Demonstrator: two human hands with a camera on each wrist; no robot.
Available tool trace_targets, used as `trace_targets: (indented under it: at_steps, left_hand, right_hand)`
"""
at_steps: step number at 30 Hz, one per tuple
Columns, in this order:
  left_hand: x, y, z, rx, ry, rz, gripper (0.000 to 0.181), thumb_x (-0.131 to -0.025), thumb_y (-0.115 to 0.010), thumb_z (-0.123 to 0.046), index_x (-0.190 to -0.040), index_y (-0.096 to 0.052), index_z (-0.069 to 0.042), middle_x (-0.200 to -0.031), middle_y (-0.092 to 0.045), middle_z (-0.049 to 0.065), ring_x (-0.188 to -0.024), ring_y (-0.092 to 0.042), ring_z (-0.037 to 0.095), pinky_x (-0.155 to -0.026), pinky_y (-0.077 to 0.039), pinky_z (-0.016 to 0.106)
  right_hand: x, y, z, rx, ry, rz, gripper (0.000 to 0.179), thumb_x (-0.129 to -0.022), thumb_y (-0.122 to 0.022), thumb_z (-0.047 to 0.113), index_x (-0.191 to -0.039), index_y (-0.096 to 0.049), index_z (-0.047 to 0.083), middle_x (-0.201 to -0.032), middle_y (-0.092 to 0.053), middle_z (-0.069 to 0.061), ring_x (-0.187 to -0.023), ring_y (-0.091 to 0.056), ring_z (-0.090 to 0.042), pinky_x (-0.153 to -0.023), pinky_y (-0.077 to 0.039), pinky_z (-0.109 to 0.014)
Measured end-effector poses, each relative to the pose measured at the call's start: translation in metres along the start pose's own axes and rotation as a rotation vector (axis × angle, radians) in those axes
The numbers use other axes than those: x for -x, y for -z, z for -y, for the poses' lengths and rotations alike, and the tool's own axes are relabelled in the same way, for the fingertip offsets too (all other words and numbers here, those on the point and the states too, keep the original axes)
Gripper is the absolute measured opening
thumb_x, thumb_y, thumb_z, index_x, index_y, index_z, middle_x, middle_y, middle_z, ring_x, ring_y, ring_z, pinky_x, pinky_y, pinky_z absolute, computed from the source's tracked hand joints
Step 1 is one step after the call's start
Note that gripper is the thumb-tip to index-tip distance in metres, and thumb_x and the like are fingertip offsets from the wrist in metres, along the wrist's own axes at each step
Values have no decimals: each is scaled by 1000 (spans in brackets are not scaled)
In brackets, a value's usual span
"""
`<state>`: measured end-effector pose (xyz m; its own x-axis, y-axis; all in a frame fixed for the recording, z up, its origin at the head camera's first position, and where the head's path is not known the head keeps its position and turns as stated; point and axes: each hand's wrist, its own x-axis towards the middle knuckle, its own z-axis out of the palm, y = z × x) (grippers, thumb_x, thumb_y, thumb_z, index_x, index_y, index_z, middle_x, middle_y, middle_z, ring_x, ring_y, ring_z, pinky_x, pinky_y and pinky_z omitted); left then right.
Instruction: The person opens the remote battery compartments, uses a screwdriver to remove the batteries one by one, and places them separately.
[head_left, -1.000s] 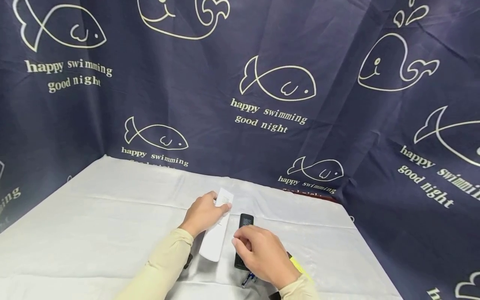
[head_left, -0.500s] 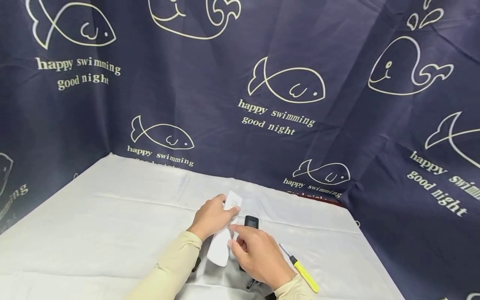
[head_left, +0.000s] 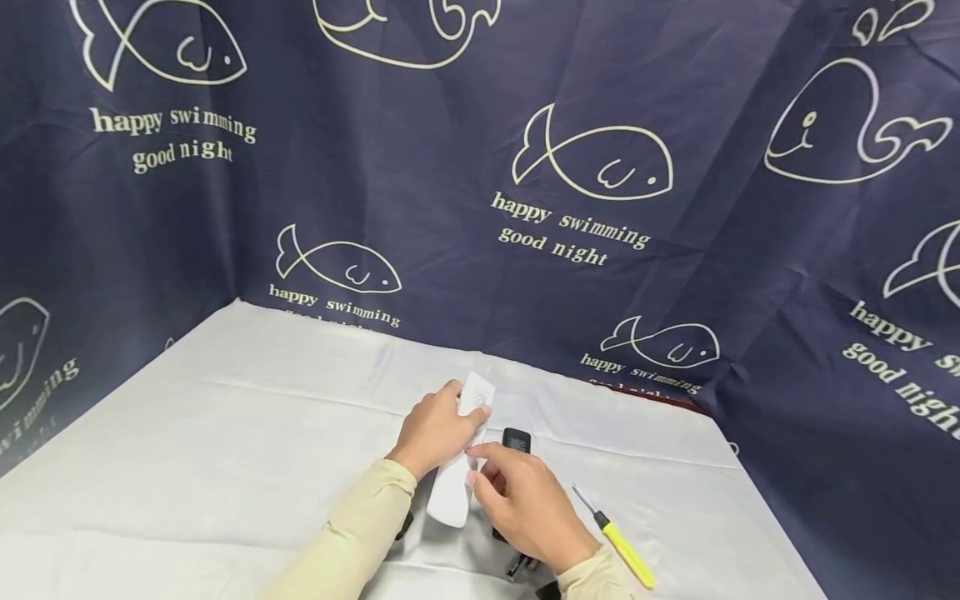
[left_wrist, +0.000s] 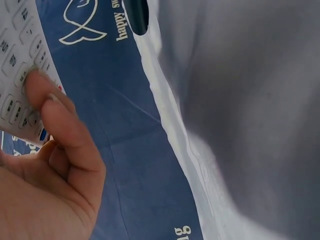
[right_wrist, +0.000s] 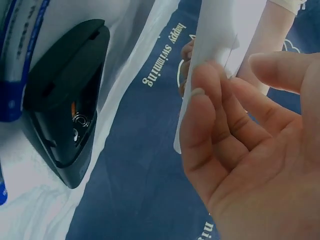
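My left hand (head_left: pixel 435 429) grips a white remote control (head_left: pixel 450 492), tilted with its back up in the head view. In the left wrist view its button face (left_wrist: pixel 15 60) shows, and the curled fingers (left_wrist: pixel 75 135) reach its edge. My right hand (head_left: pixel 528 500) is at the remote's right side, index fingertip right at its back. The right wrist view shows that fingertip near a seam on the white back (right_wrist: pixel 217 35), with the thumb apart and the other fingers bent. Beside the right hand lies a black remote-like device (right_wrist: pixel 65 70), its battery compartment exposed with springs visible.
A yellow-handled screwdriver (head_left: pixel 626 554) lies to the right on the white cloth (head_left: pixel 225 467). A blue-and-white battery (right_wrist: pixel 20 55) is close by the black device. Small dark items (head_left: pixel 522 567) lie near the right wrist. A navy printed curtain (head_left: pixel 450 167) stands behind.
My right hand has come left from over the black device to the white remote's back. The screwdriver has come into fuller view. The left hand keeps its hold while the view shifts.
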<state>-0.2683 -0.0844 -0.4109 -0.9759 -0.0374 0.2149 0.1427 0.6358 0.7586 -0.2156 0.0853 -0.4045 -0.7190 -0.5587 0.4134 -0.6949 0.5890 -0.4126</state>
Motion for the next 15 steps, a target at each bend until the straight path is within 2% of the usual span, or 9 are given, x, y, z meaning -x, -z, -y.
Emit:
trace_targets:
  at_steps: [6,15]
  left_hand:
    - [3,-2,-4,-8,-19,-35,28,-93,-66,-41,-97,-59,-14,-71,-58,-2,-63,-56,17,-57,-43,36]
    - [4,-3,-7,-15,-56,-86,27,-90,-67,-44,-92,-58,-18,-67,-57,-5,-62,-55,16,-56,-43,36]
  right_hand:
    - [1,-4,-2,-72,-17,-3,20,-93,-68,10,-113,-63,14,-73,-56,17,-58,-52,3,-59,-47,-21]
    - [-1,-14,-7,-153,7,-126,16,-89,-70,4,-96,-62,17,-64,-49,18,-52,-43,4,-49,-39,-19]
